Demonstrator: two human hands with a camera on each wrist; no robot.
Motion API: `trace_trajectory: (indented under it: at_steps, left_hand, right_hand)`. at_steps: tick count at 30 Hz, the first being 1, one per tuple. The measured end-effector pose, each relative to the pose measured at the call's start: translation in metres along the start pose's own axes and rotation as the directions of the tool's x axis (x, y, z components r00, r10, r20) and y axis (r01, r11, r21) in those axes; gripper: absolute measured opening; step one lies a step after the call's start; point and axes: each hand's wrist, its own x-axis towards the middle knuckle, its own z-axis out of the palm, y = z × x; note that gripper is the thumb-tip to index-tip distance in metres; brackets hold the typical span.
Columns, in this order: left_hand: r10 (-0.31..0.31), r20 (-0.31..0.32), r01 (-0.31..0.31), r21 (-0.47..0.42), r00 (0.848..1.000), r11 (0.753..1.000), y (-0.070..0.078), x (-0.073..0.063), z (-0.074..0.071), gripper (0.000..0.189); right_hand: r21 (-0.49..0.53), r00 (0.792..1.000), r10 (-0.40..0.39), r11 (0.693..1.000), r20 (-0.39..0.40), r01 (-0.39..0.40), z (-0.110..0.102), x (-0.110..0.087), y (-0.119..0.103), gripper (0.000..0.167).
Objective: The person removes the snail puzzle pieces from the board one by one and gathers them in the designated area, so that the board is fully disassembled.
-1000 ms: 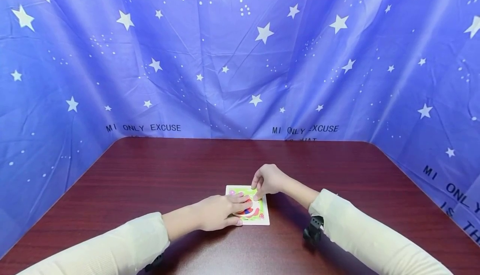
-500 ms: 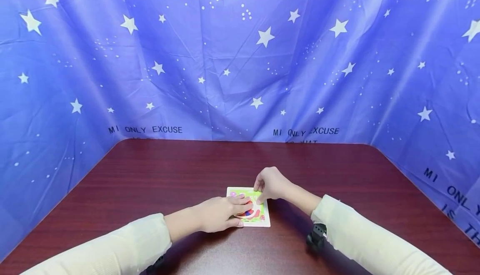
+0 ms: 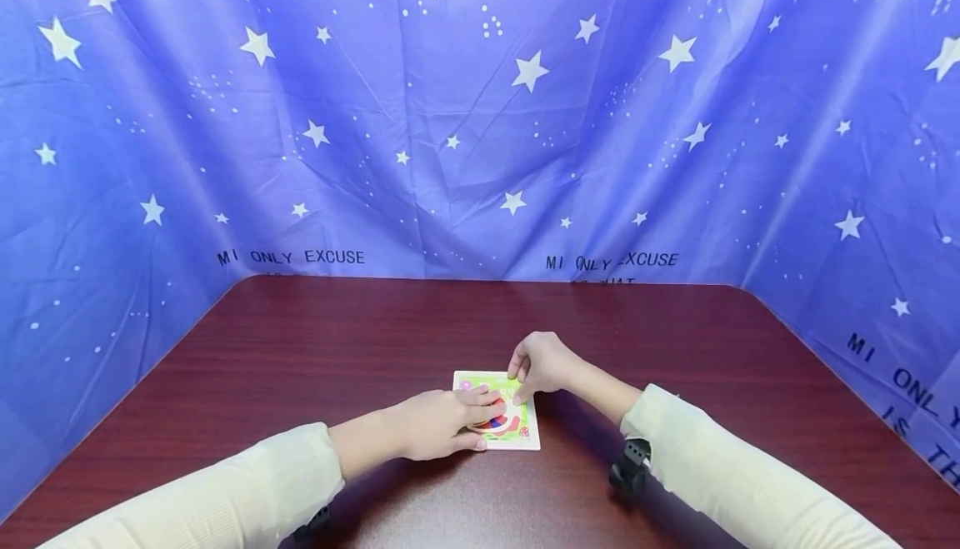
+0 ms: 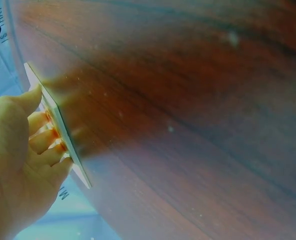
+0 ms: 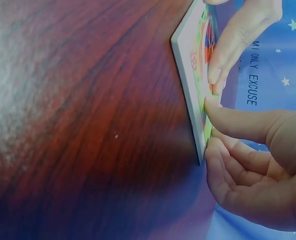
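A small square picture board (image 3: 528, 439) with a white border lies on the table. Its bright picture shows green, red and blue, partly hidden by both hands. From the left, my left hand (image 3: 438, 424) rests on it with fingers stretched across the picture and the thumb at the near edge. In the left wrist view, the fingers of this hand (image 4: 17, 145) lie along the board (image 4: 62, 127). My right hand (image 3: 546, 361) grips the far right corner, its thumb on the picture and curled fingers at the edge. The right wrist view shows this hand (image 5: 268, 165) against the board (image 5: 190, 95).
The dark red wooden table (image 3: 330, 332) extends around the board. Behind and at both sides hangs a blue curtain (image 3: 450, 99) with white stars and lettering. Black straps (image 3: 630, 466) sit at the wrists below the pale sleeves (image 3: 712, 466).
Both hands keep nearly the same pose on the board. The view has shifted slightly; the board has not visibly moved on the table.
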Motion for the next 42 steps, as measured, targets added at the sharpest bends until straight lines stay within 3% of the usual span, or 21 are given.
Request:
trace_trajectory:
  at_steps: [5,10,20,29,42]
  left_hand:
    - [0.008,-0.011,-0.008,0.007,1.0,1.0,-0.002,0.002,-0.002,0.052]
    - [0.003,-0.012,-0.003,0.015,1.0,1.0,-0.003,0.003,-0.002,0.052]
    - [0.005,-0.01,-0.005,0.019,1.0,1.0,-0.005,0.003,-0.005,0.052]
    - [-0.005,-0.013,0.006,0.018,1.0,1.0,-0.005,0.004,-0.009,0.052]
    - [0.009,0.009,-0.009,0.026,1.0,1.0,0.0,0.0,-0.002,0.052]
  right_hand:
    - [-0.087,0.998,-0.041,0.996,-0.054,0.036,-0.005,-0.001,-0.002,0.025]
    - [-0.109,0.997,-0.061,0.992,-0.052,0.055,-0.007,0.002,-0.003,0.025]
    - [-0.128,0.999,0.026,0.992,0.043,-0.02,-0.009,0.013,-0.003,0.02]
    - [-0.16,0.999,0.025,0.987,-0.024,-0.029,-0.011,0.012,-0.012,0.025]
    - [-0.081,0.992,0.107,0.992,0.061,-0.102,-0.001,0.013,-0.005,0.024]
